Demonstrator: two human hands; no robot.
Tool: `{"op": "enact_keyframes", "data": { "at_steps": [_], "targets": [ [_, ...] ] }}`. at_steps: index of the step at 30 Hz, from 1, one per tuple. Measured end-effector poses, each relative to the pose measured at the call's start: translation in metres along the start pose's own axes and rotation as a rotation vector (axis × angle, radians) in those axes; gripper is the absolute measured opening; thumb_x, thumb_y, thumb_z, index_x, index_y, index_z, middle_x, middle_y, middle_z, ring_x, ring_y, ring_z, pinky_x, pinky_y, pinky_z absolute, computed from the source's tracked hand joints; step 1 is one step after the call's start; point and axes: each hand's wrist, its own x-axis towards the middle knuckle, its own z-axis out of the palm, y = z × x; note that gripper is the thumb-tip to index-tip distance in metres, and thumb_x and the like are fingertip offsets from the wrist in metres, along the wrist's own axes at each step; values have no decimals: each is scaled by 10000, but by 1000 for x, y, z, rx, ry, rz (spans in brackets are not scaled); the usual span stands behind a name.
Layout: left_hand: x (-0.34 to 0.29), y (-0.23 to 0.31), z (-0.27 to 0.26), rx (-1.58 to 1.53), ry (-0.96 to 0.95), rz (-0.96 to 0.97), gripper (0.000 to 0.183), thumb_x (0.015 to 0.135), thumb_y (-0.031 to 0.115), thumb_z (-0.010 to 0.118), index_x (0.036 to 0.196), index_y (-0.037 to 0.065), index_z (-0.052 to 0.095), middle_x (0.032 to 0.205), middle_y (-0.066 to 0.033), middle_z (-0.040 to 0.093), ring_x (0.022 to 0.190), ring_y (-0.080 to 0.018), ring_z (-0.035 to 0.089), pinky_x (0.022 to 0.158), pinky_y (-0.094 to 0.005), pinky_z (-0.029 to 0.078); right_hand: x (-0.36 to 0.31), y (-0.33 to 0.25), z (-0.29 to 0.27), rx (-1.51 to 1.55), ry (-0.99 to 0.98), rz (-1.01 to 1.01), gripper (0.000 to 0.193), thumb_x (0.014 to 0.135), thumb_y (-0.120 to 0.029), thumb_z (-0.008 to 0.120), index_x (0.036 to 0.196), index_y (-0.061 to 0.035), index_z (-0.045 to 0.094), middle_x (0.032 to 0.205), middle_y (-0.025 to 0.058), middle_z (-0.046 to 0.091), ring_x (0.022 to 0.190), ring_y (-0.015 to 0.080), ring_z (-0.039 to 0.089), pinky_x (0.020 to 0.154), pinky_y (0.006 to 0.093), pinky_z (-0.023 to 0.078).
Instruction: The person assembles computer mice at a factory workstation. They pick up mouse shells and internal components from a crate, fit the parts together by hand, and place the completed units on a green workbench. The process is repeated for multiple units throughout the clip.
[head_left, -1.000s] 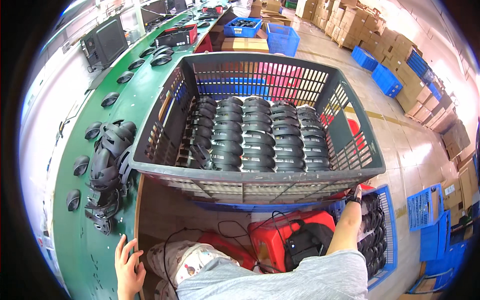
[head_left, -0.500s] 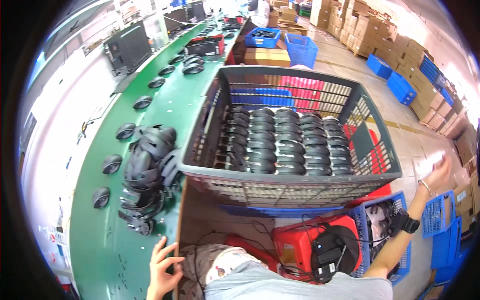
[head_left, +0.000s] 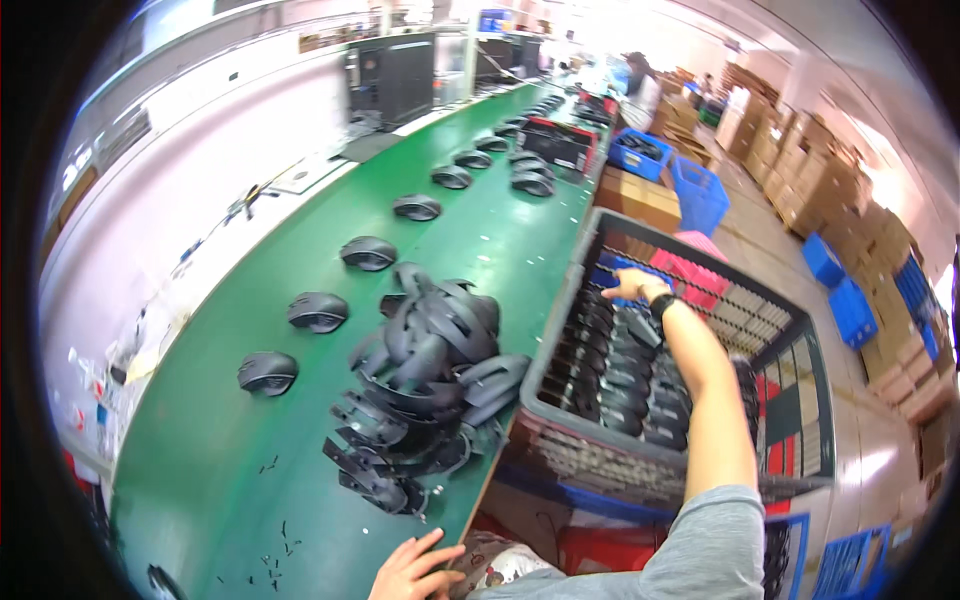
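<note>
My right hand [head_left: 637,287] reaches over the far left part of a dark grey plastic crate [head_left: 600,432], just above rows of black computer mice [head_left: 625,385]. Its fingers are partly spread, and no held thing shows in them. Low at the table's near edge, my left hand [head_left: 418,568] is empty with fingers apart. Beyond it, a heap of curved black plastic mouse shells [head_left: 430,335] lies on the green table [head_left: 230,465]. Single black mice, among them a near one [head_left: 268,372], form a line left of the heap.
A black and red box [head_left: 556,146] stands farther along the table, near computer towers [head_left: 392,82]. Small dark bits [head_left: 275,565] are scattered near the front. Blue bins [head_left: 700,192] and stacked cartons [head_left: 850,190] stand on the floor at right.
My view has turned right to left, so the crate appears farther right. My right hand has swung from out at the right side into the crate. My left hand stays by the table edge.
</note>
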Motion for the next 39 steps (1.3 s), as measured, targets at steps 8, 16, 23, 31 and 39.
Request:
{"op": "enact_keyframes", "data": {
  "at_steps": [8,16,23,31,39],
  "targets": [
    [-6,-11,-1,-37,6,-43,368,701,71,649,1064,100,593,1267,-79,527,1296,-336,398,988,-497,345,100,21,114,193,72,35,575,851,-368,629,1243,38,521,1262,246,544,1199,346,515,998,427,417],
    [-12,-17,5,-59,5,-31,360,724,107,644,1079,89,586,1230,-92,518,1271,-338,407,991,-485,344,104,28,128,323,-21,91,504,844,-307,643,1211,24,545,1224,204,583,1153,318,554,974,424,435],
    [-10,-18,3,-55,15,-28,323,743,121,639,1059,70,590,1219,-98,523,1264,-322,414,1002,-461,344,78,21,114,383,-100,154,496,842,-298,646,1208,20,546,1215,194,587,1143,309,558,967,421,440],
    [-9,-17,2,-36,30,-24,230,772,130,619,991,64,595,1213,-96,530,1265,-309,416,1004,-446,342,55,17,107,450,-156,178,487,839,-288,649,1205,16,547,1205,182,591,1132,299,563,959,418,445],
    [-10,-18,4,-26,41,-40,209,776,139,607,971,64,604,1191,-84,543,1258,-293,425,1007,-432,346,40,16,103,489,-204,190,477,836,-278,652,1201,12,548,1195,169,596,1120,289,569,951,414,450]
  ]
}}
